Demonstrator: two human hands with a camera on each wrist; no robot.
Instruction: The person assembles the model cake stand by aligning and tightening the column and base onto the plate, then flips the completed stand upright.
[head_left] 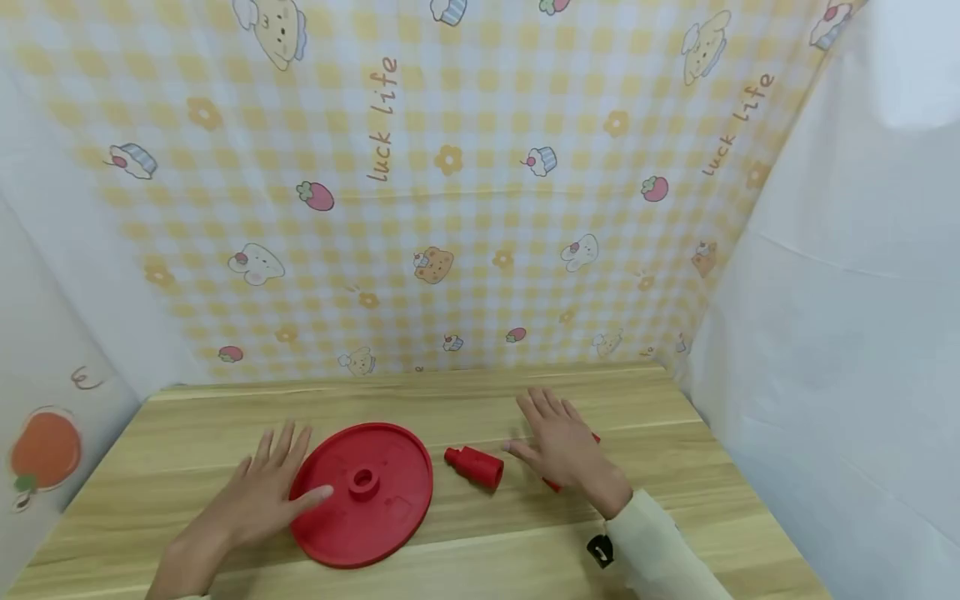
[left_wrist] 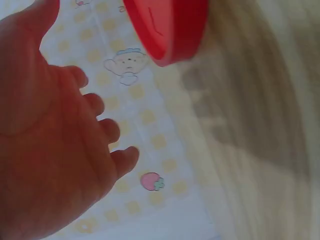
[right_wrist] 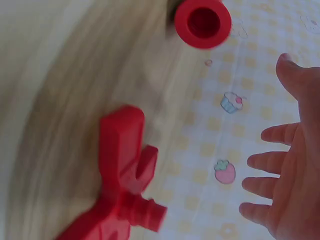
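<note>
My left hand [head_left: 255, 493] is spread with straight fingers over the left edge of a round red plastic disc [head_left: 397, 512], which has a raised rim and a ring at its centre. In the left wrist view the hand [left_wrist: 55, 135] holds nothing, and the disc's rim [left_wrist: 187, 30] shows above. My right hand [head_left: 566, 448], fingers extended, hovers above a branched red plastic part [right_wrist: 120, 150] and mostly hides it in the head view. Between the hands lies a stepped red cylinder [head_left: 478, 468], its wider end hollow and facing right.
The parts lie on a wood-grain table [head_left: 465, 554]. Behind it hangs a yellow checked cloth [head_left: 480, 208] with cartoon prints. White sheets [head_left: 840, 333] stand at both sides. A small black piece [head_left: 600, 550] shows beside the right sleeve [head_left: 660, 546].
</note>
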